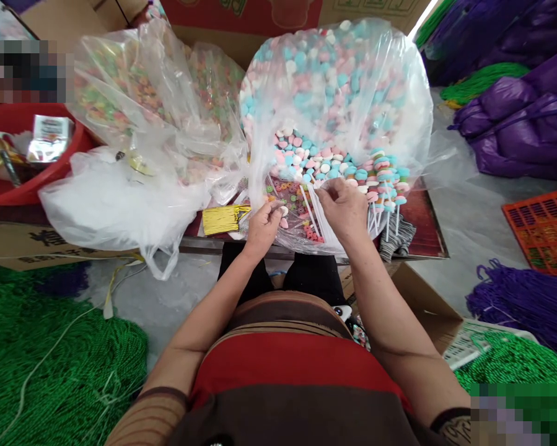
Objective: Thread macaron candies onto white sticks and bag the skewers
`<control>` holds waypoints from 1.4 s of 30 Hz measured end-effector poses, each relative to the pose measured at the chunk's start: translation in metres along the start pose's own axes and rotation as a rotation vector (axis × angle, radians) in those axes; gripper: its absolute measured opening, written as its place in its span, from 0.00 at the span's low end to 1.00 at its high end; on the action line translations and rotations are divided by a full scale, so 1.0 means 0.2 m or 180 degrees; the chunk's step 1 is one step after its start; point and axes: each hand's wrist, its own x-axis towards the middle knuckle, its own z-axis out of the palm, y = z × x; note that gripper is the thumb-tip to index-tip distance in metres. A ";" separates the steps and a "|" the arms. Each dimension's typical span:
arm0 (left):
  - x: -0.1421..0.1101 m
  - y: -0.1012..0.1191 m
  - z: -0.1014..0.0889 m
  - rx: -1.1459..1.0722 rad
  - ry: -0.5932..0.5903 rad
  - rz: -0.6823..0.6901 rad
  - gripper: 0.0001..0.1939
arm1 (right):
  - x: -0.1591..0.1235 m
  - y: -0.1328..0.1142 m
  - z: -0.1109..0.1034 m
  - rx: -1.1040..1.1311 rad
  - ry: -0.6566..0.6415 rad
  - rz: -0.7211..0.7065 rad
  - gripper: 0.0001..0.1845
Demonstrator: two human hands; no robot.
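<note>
My left hand (263, 228) is closed, its thumb and fingertips pinching small pastel candies, a white candy (284, 211) and a pink candy (284, 222). Over a bundle of white sticks (321, 217) my right hand (344, 207) bends its fingers in a pinch; the fingertips are at the sticks' upper ends, seemingly on one stick. Under both hands lies clear plastic with ring-shaped gummies (311, 233). Just beyond is an open bag of pink, white and blue candies (338, 80). Finished candy skewers (386, 179) lie right of my right hand.
Yellow twist ties (222, 219) lie left of my left hand. A bag of coloured gummies (134, 80) and a white plastic bag (115, 204) are farther left, beside a red basin (69, 161). A grey knitted glove (398, 237) sits near the table's right edge. Green cords (59, 334) cover the floor.
</note>
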 end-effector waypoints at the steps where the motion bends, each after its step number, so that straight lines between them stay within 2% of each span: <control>1: 0.00 0.00 0.00 0.0013 -0.0004 -0.0018 0.07 | 0.00 0.00 0.02 -0.0082 -0.0032 -0.0009 0.09; 5: 0.01 0.00 0.00 -0.0057 -0.0073 -0.0102 0.07 | 0.03 0.01 0.08 -0.0277 -0.0176 0.0183 0.08; 8: 0.00 0.01 -0.01 -0.0133 -0.0091 -0.0131 0.07 | 0.02 -0.01 0.04 -0.0044 0.0027 0.0135 0.08; 10: -0.01 0.03 -0.02 -0.0222 -0.0086 -0.0070 0.09 | -0.04 -0.05 -0.02 0.0408 0.0026 0.0012 0.09; 13: -0.04 0.10 -0.02 -0.0480 -0.0181 0.0231 0.16 | -0.16 -0.12 -0.07 0.1529 -0.0471 -0.0009 0.13; 17: -0.07 0.23 -0.03 -0.0521 -0.0460 0.0653 0.19 | -0.29 -0.18 -0.07 0.2932 -0.0974 0.0455 0.19; 22: -0.10 0.30 -0.06 -0.0455 -0.0586 0.0747 0.18 | -0.34 -0.18 -0.06 0.3679 -0.1215 0.0883 0.23; 27: -0.11 0.28 -0.05 -0.0518 -0.0586 0.0624 0.19 | -0.35 -0.19 -0.08 0.3966 -0.1294 0.1066 0.24; 32: -0.10 0.24 -0.01 -0.0814 -0.0579 0.0009 0.21 | -0.35 -0.20 -0.10 0.4288 -0.1532 0.1334 0.21; 35: -0.11 0.23 0.01 -0.1056 -0.0757 -0.0228 0.22 | -0.30 -0.20 -0.13 0.4486 -0.1382 0.1367 0.17; 39: -0.13 0.23 -0.01 -0.0831 -0.1372 -0.0406 0.22 | -0.24 -0.17 -0.20 0.4275 -0.0687 0.1349 0.14; 40: -0.12 0.23 -0.03 -0.0710 -0.1384 -0.0371 0.22 | -0.24 -0.16 -0.21 0.4205 -0.0590 0.1365 0.14; 42: -0.08 0.23 -0.08 -0.0402 -0.1097 -0.0165 0.19 | -0.25 -0.12 -0.25 0.4163 -0.0525 0.1394 0.14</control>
